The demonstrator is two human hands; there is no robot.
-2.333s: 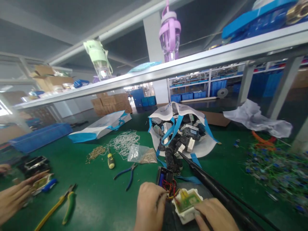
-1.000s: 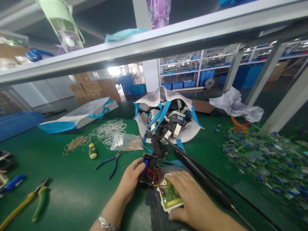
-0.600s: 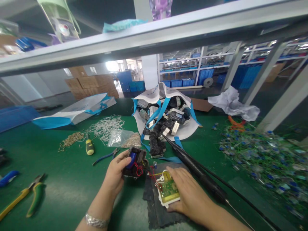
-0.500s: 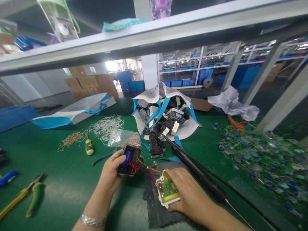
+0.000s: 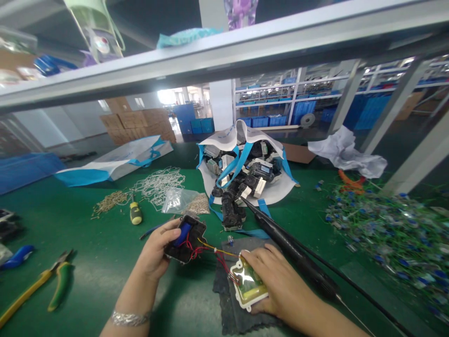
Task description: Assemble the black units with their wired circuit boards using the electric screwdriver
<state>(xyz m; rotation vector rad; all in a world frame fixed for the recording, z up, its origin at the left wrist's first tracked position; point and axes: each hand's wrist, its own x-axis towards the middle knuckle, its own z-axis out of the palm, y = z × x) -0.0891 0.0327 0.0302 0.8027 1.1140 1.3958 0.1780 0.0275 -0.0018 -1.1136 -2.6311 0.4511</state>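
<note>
My left hand [image 5: 158,247] grips an opened black plastic housing [image 5: 191,236], thumb lying along a blue cylindrical part [image 5: 183,232] inside it. Red and yellow wires [image 5: 210,248] run from the housing to a circuit board in a white frame [image 5: 247,283]. The framed board has a glossy yellow surface, and my right hand [image 5: 275,283] holds it by its right side, above a dark cloth [image 5: 233,323]. Just beyond the cloth lies a tiny metal and blue component [image 5: 230,240]. A thick black corded tool [image 5: 291,250] lies close to my right hand.
A white bag [image 5: 213,140] full of black and white devices stands ahead. Green-wired parts [image 5: 389,234] are heaped at right. Pliers [image 5: 58,276], a screwdriver [image 5: 135,213], white wire pieces [image 5: 159,185] and a bag of screws [image 5: 198,204] lie left. A shelf [image 5: 196,58] crosses overhead.
The black housing has tilted and moved slightly left and down in my left hand. The framed board has turned a little, its surface now catching glare. The whole view has shifted slightly.
</note>
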